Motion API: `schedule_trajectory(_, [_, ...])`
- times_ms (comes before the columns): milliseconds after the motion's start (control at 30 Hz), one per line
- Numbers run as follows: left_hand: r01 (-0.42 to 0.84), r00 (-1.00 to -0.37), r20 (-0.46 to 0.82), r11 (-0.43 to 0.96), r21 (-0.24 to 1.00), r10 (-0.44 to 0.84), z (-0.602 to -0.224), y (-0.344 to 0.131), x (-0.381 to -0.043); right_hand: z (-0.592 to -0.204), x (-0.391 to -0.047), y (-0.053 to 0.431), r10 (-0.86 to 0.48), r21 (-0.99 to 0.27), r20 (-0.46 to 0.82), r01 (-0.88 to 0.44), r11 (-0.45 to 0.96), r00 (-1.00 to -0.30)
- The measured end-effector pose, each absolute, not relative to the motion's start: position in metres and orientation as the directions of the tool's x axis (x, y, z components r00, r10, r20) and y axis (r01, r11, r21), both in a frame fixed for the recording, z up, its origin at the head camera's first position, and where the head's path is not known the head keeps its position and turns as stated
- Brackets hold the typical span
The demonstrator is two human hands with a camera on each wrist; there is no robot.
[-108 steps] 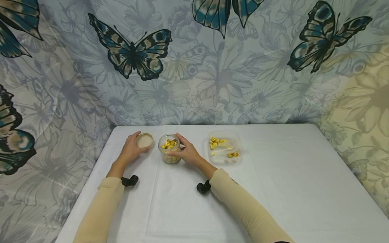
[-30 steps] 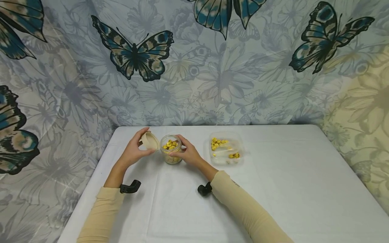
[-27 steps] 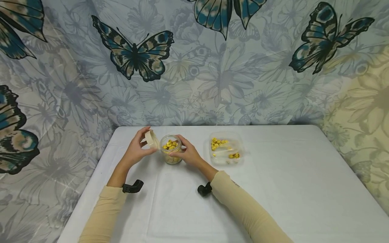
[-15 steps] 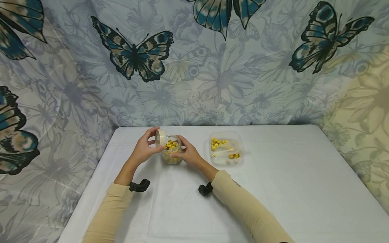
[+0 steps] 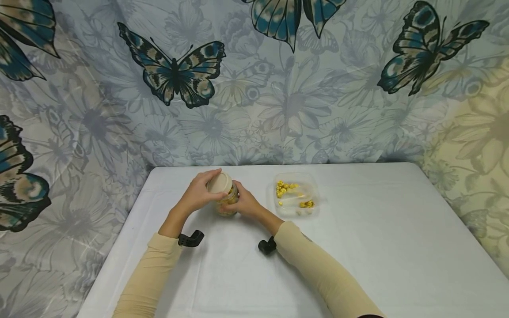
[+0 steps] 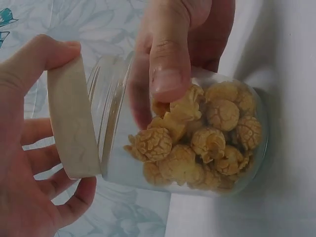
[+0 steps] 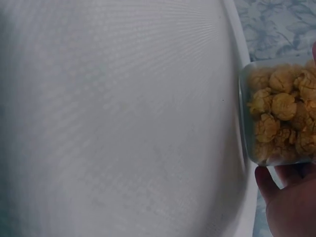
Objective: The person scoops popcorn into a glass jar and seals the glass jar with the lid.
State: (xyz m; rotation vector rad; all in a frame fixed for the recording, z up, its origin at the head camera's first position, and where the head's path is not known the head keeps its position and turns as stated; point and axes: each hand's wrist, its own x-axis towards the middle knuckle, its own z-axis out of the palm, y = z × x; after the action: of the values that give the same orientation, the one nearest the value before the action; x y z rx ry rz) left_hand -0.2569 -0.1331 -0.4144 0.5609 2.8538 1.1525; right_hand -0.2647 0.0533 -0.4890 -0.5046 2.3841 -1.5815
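My left hand grips a cream-coloured round lid by its edge, at the mouth of a clear glass jar. In the left wrist view the lid sits at a slant, one edge right at the rim and a gap at the other. Yellow-brown popcorn fills the lower part of the jar. My right hand holds the jar from the right, its thumb across the glass. In the right wrist view only the jar's base end and part of that hand show.
A clear plastic tray with some yellow popcorn in it stands right of the jar. A white cloth covers the table. Behind hangs a flowered backdrop with butterflies.
The left hand has brought the lid rightward from beside the jar and turned it over, so its top now faces up over the jar's mouth. The right hand keeps its hold on the jar.
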Motion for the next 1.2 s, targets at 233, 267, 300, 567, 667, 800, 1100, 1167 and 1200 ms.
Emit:
schedule_trajectory(233, [0.339,-0.928,0.082,0.733,0.59,0.363,-0.411,-0.128,-0.26,-0.488,-0.265,0.052,-0.395,-0.896,0.014,-0.187,0.402,-0.919])
schedule_trajectory(267, [0.344,-0.926,0.076,0.743,0.575,0.37,-0.41,-0.127,-0.26,-0.488,-0.265,0.052,-0.396,-0.895,0.017,-0.191,0.404,-0.918])
schedule_trajectory(300, [0.347,-0.925,0.071,0.753,0.559,0.374,-0.409,-0.126,-0.261,-0.488,-0.265,0.052,-0.396,-0.895,0.017,-0.191,0.403,-0.918])
schedule_trajectory(567, [0.364,-0.918,0.035,0.801,0.475,0.396,-0.404,-0.119,-0.263,-0.487,-0.265,0.055,-0.388,-0.885,0.001,-0.182,0.43,-0.922])
schedule_trajectory(667, [0.382,-0.904,0.015,0.793,0.474,0.427,-0.402,-0.12,-0.265,-0.487,-0.265,0.056,-0.387,-0.88,0.001,-0.185,0.437,-0.922])
schedule_trajectory(800, [0.47,-0.837,-0.013,0.731,0.494,0.547,-0.4,-0.125,-0.272,-0.487,-0.265,0.057,-0.391,-0.885,0.006,-0.187,0.427,-0.92])
schedule_trajectory(1100, [0.483,-0.799,-0.034,0.674,0.559,0.6,-0.395,-0.123,-0.273,-0.49,-0.265,0.054,-0.408,-0.889,0.02,-0.203,0.411,-0.913])
schedule_trajectory(1167, [0.434,-0.855,-0.022,0.737,0.518,0.519,-0.394,-0.12,-0.268,-0.49,-0.265,0.054,-0.406,-0.887,0.019,-0.203,0.415,-0.914])
schedule_trajectory(1200, [0.401,-0.883,-0.022,0.776,0.487,0.469,-0.394,-0.119,-0.265,-0.49,-0.265,0.053,-0.403,-0.884,0.019,-0.204,0.421,-0.915])
